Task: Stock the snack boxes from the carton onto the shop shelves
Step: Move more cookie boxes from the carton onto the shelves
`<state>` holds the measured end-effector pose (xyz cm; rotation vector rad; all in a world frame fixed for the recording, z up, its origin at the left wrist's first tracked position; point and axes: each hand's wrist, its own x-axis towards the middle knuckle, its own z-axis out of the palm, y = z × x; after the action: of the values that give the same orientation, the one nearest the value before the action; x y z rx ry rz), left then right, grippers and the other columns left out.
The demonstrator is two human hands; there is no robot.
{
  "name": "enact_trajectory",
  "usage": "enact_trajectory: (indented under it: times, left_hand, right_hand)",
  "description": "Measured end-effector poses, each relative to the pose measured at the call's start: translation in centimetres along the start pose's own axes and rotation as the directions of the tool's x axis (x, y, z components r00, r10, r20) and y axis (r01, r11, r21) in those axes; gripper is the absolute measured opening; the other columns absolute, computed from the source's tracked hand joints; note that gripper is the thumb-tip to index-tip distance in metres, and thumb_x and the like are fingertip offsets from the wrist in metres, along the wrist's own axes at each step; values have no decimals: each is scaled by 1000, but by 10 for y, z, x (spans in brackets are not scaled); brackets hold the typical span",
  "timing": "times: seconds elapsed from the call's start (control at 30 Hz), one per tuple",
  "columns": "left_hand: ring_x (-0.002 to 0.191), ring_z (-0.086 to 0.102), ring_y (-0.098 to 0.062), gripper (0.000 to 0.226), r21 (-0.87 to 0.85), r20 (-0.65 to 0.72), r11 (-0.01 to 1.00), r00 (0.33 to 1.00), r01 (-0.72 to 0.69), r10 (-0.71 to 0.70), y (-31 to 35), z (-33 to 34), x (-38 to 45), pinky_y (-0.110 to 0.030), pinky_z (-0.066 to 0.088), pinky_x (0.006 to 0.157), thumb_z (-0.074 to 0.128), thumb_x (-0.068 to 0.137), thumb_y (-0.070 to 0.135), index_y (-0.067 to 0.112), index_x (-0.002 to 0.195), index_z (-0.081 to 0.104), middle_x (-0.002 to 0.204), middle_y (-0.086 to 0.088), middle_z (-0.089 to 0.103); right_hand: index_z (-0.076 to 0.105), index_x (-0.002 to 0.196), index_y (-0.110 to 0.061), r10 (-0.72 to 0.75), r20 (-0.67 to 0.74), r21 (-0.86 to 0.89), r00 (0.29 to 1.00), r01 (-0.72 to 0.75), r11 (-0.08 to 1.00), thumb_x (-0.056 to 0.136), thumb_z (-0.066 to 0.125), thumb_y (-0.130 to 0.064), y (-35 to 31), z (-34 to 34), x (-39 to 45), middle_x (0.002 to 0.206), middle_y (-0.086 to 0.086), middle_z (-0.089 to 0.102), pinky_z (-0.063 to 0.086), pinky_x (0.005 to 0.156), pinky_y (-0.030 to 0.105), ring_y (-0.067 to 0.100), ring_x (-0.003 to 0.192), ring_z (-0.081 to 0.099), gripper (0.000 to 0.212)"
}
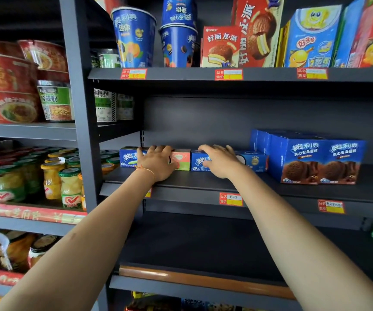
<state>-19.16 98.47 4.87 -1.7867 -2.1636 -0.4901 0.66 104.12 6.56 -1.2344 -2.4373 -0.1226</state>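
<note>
The grip of the left hand is curled over a blue-and-pink snack box on the middle shelf. A blue snack box is covered by the right hand. If pushed crookedly, neighbours could be bumped.

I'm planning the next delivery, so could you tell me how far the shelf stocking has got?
Done: tall blue cake boxes stand on the dark middle shelf. In hand: the left hand grips a blue-and-pink flat box; the right hand grips a blue flat box. Left: much bare shelf; carton unseen.
</note>
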Motion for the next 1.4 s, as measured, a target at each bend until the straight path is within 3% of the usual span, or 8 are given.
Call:
enact_trajectory:
  times: [0.33,0.43,0.6,0.73,0.87,1.13,1.27,1.4]
  left_hand:
    - [149,22,-24,55,-108,-9,993,999,-47,46,-3,-1,1,-59,4,121,47,97,47,30,148,34,158,0,34]
    - [145,31,-26,51,-306,-207,944,976,-123,60,-5,-4,-16,-50,13,121,55,96,35,26,145,43,153,-2,41]
    - [84,63,-12,19,-651,-494,714,858,-257,-141,-34,-9,-110,-32,51,74,55,93,27,30,111,63,91,12,66]
    - [62,65,-23,18,-799,-346,595,873,-81,-345,-106,41,-192,-42,54,61,51,93,31,23,99,65,71,-1,68]
    - [68,67,-15,13,-761,-49,549,814,345,-579,-192,129,-277,-42,56,64,51,95,28,31,98,64,75,5,70]
    - [98,66,-33,26,-201,424,280,341,939,-839,-301,310,-499,-41,51,83,48,92,23,22,107,69,101,-11,71]
    - [91,64,-37,39,105,399,494,418,863,-816,-321,362,-596,-49,41,94,37,76,27,12,85,72,91,-13,69]
    - [115,55,-36,30,170,355,560,480,811,-802,-328,390,-651,-58,23,111,53,75,22,10,97,69,109,-12,64]
  right_hand:
    - [32,151,-25,10,-12,-5,1000,-10,1000,102,51,-31,-2,3,5,161,3,28,11,122,46,25,150,17,53]
    - [40,148,-21,-65,-185,175,981,98,980,100,55,-31,-24,0,-3,161,1,28,13,121,40,22,150,18,51]
    - [67,104,-18,-36,-436,660,899,347,666,96,56,-18,-111,13,-48,95,-2,71,52,78,30,14,88,66,14]
    - [66,88,-11,-219,-251,862,943,321,392,97,52,-10,-192,73,-86,69,11,66,45,50,20,16,56,63,17]
    - [66,83,-17,-382,99,902,919,79,425,97,51,-13,-266,189,-102,65,8,67,47,51,24,18,51,63,21]
    - [67,82,-18,-323,757,536,568,-256,804,92,51,-31,-339,479,-193,75,5,71,56,72,45,26,71,68,23]
    - [70,90,-20,-320,856,419,406,-181,890,94,54,-17,-370,577,-253,94,7,73,51,79,38,27,95,66,16]
    - [70,109,-18,-353,890,373,288,-17,928,91,56,-13,-407,640,-303,112,15,68,48,88,37,33,107,61,24]
